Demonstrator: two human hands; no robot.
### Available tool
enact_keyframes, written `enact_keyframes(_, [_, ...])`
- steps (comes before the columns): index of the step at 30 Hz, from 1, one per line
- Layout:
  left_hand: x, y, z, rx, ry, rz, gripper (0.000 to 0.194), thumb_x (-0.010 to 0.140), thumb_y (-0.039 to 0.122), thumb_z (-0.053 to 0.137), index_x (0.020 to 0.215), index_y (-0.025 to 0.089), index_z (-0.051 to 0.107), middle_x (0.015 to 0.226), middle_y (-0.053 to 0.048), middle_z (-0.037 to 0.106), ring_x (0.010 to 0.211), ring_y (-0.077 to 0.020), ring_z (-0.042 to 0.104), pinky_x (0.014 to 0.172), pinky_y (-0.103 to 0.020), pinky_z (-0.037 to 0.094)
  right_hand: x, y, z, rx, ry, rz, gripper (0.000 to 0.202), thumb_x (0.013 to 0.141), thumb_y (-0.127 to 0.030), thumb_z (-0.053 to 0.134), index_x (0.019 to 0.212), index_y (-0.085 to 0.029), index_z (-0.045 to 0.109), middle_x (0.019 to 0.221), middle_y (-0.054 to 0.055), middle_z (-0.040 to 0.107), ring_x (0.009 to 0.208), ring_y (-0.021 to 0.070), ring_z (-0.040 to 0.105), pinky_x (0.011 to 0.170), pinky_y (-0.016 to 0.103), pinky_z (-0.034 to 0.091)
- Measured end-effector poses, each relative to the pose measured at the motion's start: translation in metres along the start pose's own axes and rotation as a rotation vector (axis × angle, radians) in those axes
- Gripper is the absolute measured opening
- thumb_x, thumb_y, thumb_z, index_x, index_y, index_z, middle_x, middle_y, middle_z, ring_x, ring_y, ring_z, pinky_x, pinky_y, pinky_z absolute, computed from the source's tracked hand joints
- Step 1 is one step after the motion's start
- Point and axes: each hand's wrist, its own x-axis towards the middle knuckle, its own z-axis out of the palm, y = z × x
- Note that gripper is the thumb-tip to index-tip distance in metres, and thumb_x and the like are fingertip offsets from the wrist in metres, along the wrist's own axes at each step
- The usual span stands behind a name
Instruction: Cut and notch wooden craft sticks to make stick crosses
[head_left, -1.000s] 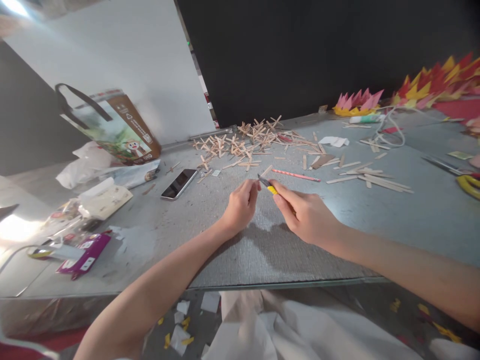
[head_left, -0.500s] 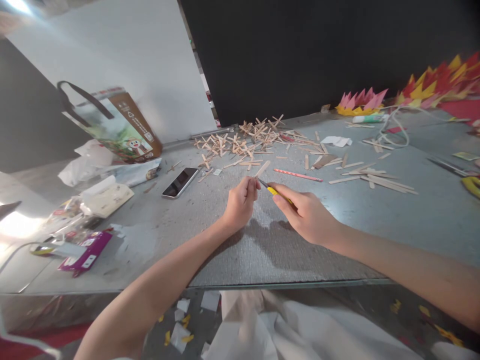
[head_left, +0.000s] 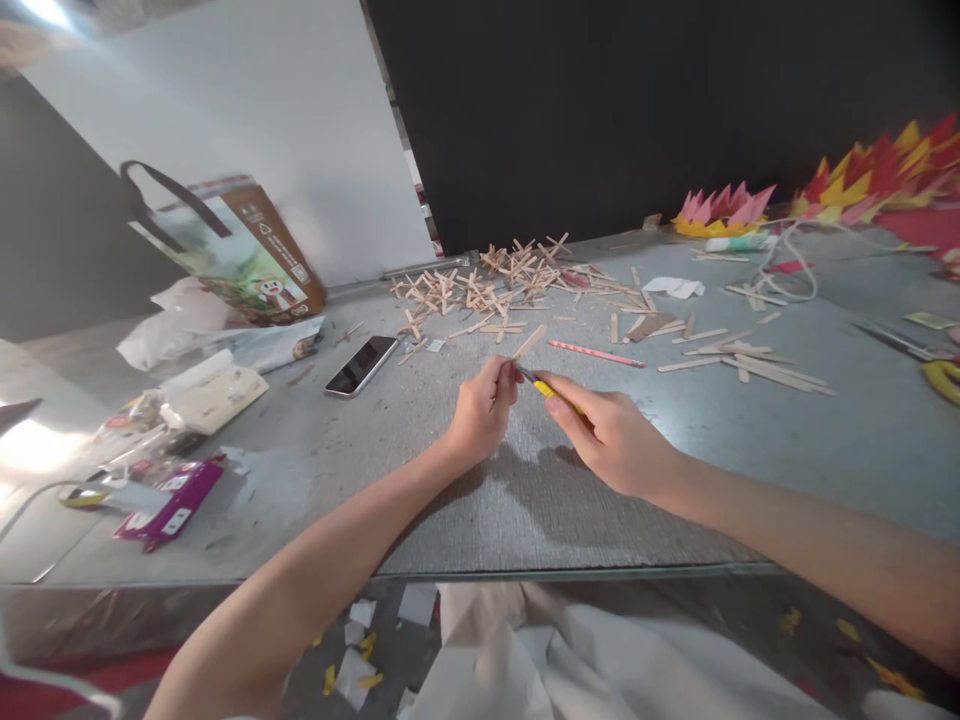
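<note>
Near the middle of the grey table [head_left: 465, 520], my left hand [head_left: 482, 405] is closed around a thin wooden stick [head_left: 531, 342], whose end sticks out up and to the right. My right hand [head_left: 611, 430] grips a yellow craft knife [head_left: 546, 387] with its blade pointing left. The blade tip meets the stick close to my left fingertips; the exact contact is hidden by the fingers. A pink-and-white pencil [head_left: 596, 353] lies just beyond my right hand. Behind the hands is a heap of small crossed wooden sticks [head_left: 487, 290].
A phone [head_left: 362, 365] lies left of my left hand. Farther left are a carrier bag [head_left: 262, 255] and a purple box [head_left: 171, 505]. Loose flat sticks [head_left: 772, 370], scissors [head_left: 900, 343], a white cable [head_left: 810, 275] and pink paper shapes [head_left: 724, 205] occupy the right side.
The wooden stick is tilted slightly and reaches a little farther right. The knife has shifted slightly left and down, nearer my left fingers. Both hands keep their grips.
</note>
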Motion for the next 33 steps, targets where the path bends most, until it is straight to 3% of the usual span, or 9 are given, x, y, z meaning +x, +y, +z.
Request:
enact_keyframes(10, [-0.002,0.004,0.001,-0.008,0.012,0.0,0.038,0.112,0.048,0.038,0.092,0.021,0.056,0.063,0.005,0.048,0.051,-0.0087,0.041,0.052,-0.022,0.034,-0.004,0.001,0.003,-0.028,0.074,-0.057,0.051,0.114,-0.037,0.039,0.154,-0.011,0.057,0.073,0.003,0.071,0.055,0.015,0.056,0.055,0.028,0.04])
enact_keyframes(20, [-0.001,0.01,-0.001,-0.113,0.041,0.011,0.041,0.112,0.05,0.038,0.087,0.021,0.053,0.06,0.005,0.046,0.052,-0.0093,0.041,0.052,-0.023,0.036,-0.004,-0.001,0.003,-0.095,0.1,-0.127,0.048,0.113,-0.033,0.041,0.155,-0.013,0.055,0.096,0.01,0.08,0.066,0.0169,0.066,0.064,0.03,0.048])
enact_keyframes(29, [-0.001,0.009,-0.008,0.06,0.042,0.103,0.036,0.113,0.041,0.039,0.091,0.019,0.057,0.063,0.004,0.05,0.052,-0.0081,0.043,0.054,-0.022,0.035,-0.004,-0.002,0.001,-0.074,0.078,-0.088,0.05,0.114,-0.035,0.038,0.154,-0.012,0.056,0.093,0.01,0.079,0.063,0.0169,0.064,0.062,0.03,0.046])
enact_keyframes(33, [0.002,0.005,-0.014,0.168,0.026,0.208,0.033,0.113,0.033,0.04,0.09,0.019,0.058,0.073,0.001,0.055,0.063,-0.0095,0.05,0.062,-0.022,0.04,-0.003,-0.005,-0.001,0.01,0.005,0.021,0.046,0.114,-0.038,0.036,0.148,-0.017,0.058,0.071,0.0,0.067,0.054,0.0153,0.055,0.057,0.03,0.039])
